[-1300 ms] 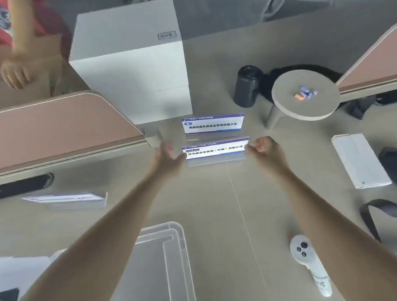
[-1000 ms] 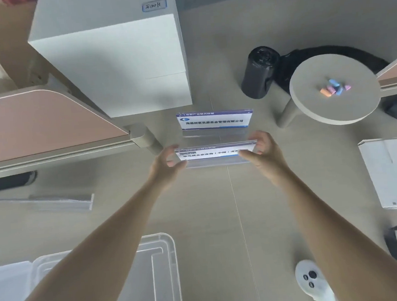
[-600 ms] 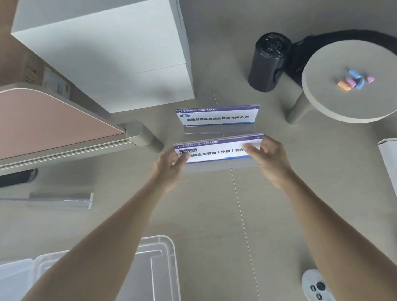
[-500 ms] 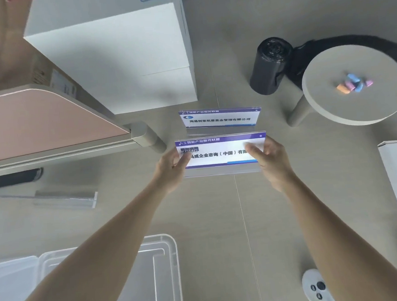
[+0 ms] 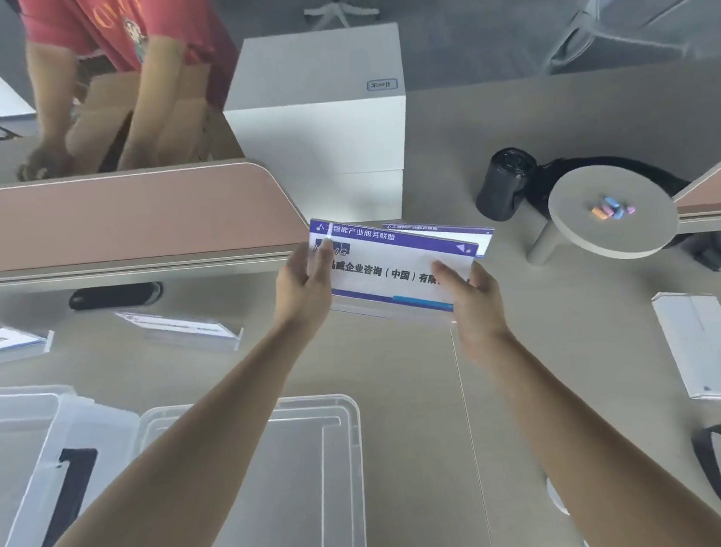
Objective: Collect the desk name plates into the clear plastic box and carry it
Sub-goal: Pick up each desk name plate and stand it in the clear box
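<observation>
Both hands hold a clear acrylic name plate (image 5: 393,270) with a white and purple card, lifted off the desk and tilted toward me. My left hand (image 5: 303,284) grips its left end, my right hand (image 5: 473,299) grips its right end. A second name plate (image 5: 472,238) stands on the desk just behind it, mostly hidden. Two more plates lie flat at the left: one (image 5: 182,328) near the divider and one (image 5: 2,344) at the frame's edge. The clear plastic box (image 5: 347,455) sits open at the near left, under my left forearm.
The box's clear lid (image 5: 26,429) lies left of it. A pink desk divider (image 5: 121,218), a white cabinet (image 5: 320,116), a black cylinder (image 5: 502,184) and a round stand (image 5: 614,227) lie beyond. A white carton (image 5: 705,349) is at right. A person in red (image 5: 117,55) works behind the divider.
The near name plate has been lifted from the desk by both hands and tipped toward me. The view has pulled back, bringing in the box, lid and the person behind the divider.
</observation>
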{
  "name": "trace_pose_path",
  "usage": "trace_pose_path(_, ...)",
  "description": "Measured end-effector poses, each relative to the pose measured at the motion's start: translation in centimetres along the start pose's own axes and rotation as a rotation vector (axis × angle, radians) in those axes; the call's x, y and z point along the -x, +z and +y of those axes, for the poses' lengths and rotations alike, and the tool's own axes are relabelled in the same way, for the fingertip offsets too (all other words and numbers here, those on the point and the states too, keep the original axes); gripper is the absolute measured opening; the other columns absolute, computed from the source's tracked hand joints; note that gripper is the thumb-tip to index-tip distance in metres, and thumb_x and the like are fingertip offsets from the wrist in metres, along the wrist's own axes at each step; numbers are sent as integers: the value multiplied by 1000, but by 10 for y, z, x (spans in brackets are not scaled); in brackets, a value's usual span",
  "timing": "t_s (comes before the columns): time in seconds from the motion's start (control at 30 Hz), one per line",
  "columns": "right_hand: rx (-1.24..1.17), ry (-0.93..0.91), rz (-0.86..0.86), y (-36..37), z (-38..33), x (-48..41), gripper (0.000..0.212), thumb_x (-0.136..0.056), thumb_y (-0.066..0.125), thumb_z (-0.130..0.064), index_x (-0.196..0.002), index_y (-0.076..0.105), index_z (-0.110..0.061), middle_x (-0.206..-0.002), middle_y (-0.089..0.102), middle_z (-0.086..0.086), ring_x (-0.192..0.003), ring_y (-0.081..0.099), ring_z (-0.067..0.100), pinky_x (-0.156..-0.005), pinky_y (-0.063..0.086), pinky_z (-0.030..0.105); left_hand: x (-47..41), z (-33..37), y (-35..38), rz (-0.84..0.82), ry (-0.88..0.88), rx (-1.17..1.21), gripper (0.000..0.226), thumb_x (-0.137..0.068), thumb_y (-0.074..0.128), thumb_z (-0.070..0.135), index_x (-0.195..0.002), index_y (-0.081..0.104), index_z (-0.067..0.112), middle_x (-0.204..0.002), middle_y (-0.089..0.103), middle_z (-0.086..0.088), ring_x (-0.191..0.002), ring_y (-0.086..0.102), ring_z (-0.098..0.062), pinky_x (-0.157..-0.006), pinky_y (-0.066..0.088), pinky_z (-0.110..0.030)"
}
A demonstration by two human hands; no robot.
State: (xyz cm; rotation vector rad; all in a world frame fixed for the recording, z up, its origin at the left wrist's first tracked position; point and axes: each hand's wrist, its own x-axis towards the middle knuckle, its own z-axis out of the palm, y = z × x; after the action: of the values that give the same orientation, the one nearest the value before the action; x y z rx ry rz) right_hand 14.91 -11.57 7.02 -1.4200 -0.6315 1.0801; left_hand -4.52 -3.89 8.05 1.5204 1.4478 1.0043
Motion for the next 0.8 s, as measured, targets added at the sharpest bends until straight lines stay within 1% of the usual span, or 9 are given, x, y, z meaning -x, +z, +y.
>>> trace_pose_path(0.1,-1,-9,-34,32,-16,35,10,-77,73,-32,-85,72,-26,-99,76,0,-102,69,28,-97,51,52,22,9,-51,18,14,35,41,-100,47,41,-71,39,12,-60,27,11,-53,25,-8,-49,23,-22)
trace_pose_path(0.17,39,-34,-70,57,-22,60,12,-78,74,-33,-88,71,-27,-99,76,-3,-99,71,21,-94,54,46,40,15,-88,17,24,53,37,-101,46,37,-70,43,19,-52,36,15,-49,32,-3,-50,28,-19)
trace_pose_path(0.27,107,-63,-122,98,-31,102,6,-87,70,-24,-91,65,-24,-93,75,-9,-86,69,4,-76,52,19,65,16,-147,34,40,61,26,-101,50,33,-75,52,26,-49,50,24,-47,45,7,-49,34,-8)
trace_pose_path(0.33,136,-89,-173,128,-35,130,7,-90,68,-20,-91,63,-24,-91,72,-12,-76,66,-6,-63,47,6,82,11,-190,47,12,95,28,-95,56,44,-81,59,20,-62,54,18,-54,47,-2,-56,41,-18)
trace_pose_path(0.4,144,-91,-235,157,-34,159,11,-89,68,-23,-99,64,-25,-97,72,-12,-81,65,-10,-65,47,8,99,2,-230,90,-30,83,45,-92,58,49,-62,45,17,-58,40,2,-49,35,-11,-49,34,-23)
trace_pose_path(0.5,155,-41,-284,198,-26,197,32,-82,72,-35,-110,64,-22,-109,70,-9,-105,62,6,-82,44,27,133,-9,-284,175,2,37,60,-93,58,46,-51,22,23,-43,21,11,-40,19,-9,-40,18,-23)
trace_pose_path(0.6,196,-16,-355,236,-24,233,30,-78,74,-42,-93,59,-21,-92,69,-5,-83,63,15,-68,42,30,169,-23,-337,238,61,9,63,-95,56,46,-47,21,22,-36,17,10,-38,14,-8,-45,12,-28)
trace_pose_path(0.67,318,-125,-362,259,-27,254,37,-79,75,-43,-96,52,-19,-94,64,-2,-80,62,16,-66,45,29,188,-33,-373,294,54,-2,65,-95,56,45,-45,22,21,-34,20,9,-37,17,-9,-48,18,-28)
trace_pose_path(0.8,692,-487,-442,306,-41,292,48,-81,74,-43,-114,45,-26,-118,56,-8,-103,56,6,-86,45,27,219,-48,-436,363,58,-73,61,-93,58,49,-52,23,21,-42,21,10,-43,20,-12,-45,20,-27)
